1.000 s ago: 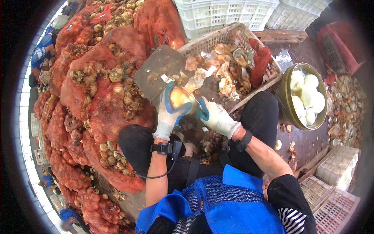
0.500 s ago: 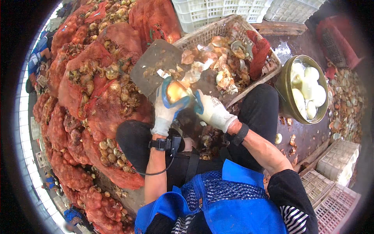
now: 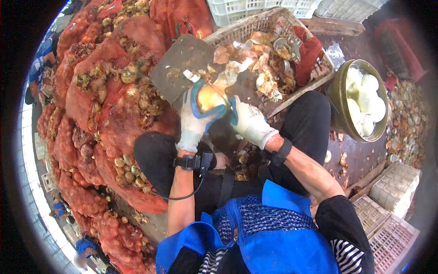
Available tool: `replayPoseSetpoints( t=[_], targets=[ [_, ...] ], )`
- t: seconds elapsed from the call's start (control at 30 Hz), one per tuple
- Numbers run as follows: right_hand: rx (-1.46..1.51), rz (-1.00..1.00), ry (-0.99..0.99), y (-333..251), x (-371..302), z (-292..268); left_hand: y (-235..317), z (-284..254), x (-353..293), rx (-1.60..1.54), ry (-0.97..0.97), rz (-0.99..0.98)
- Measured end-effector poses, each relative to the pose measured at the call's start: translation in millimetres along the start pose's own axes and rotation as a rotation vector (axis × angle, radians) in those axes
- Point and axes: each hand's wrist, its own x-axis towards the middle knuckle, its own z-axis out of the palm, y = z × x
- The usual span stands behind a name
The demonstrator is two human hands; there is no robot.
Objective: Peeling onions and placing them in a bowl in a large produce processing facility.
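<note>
My left hand (image 3: 190, 122), in a white glove with blue-coated fingers, is wrapped round a partly peeled onion (image 3: 211, 97). A strip of papery skin (image 3: 226, 81) stands just beyond the onion. Close by on the right, my gloved right hand (image 3: 252, 122) is closed, its thumb side towards the onion; whatever it may grip is hidden. Both hands are over a dark flat board (image 3: 180, 68) scattered with bits of peel. Beyond them, a pale plastic crate (image 3: 326, 73) bears loose onion skins (image 3: 263, 68) and a piece of red netting (image 3: 308, 55).
To the right, an olive bucket (image 3: 336, 112) contains several peeled white onions (image 3: 365, 98). Red mesh sacks of onions (image 3: 102, 109) are heaped along my left. White crates (image 3: 264, 10) stand at the back, others (image 3: 394, 187) at the lower right. Peelings (image 3: 406, 123) litter the floor.
The onion is turned slightly in my left hand, showing more of its pale golden side. My right hand stays beside it. The whole view has shifted a little.
</note>
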Motion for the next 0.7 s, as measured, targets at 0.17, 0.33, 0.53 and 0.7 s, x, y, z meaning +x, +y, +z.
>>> replayPoseSetpoints(
  t=[0.17, 0.33, 0.53, 0.7],
  targets=[
    [-0.042, -0.008, -0.035, -3, 5, 2, -5, -2, -3, 0.081, -0.009, -0.01],
    [-0.101, 0.002, 0.026, 4, 1, 9, -7, 1, 0, -0.084, -0.011, 0.0],
    [-0.136, -0.111, 0.041, 12, -4, 13, -21, -5, -2, -0.088, -0.028, -0.042],
    [-0.088, 0.069, -0.148, -8, 14, -6, -1, -4, -4, 0.021, -0.034, -0.03]
  ],
)
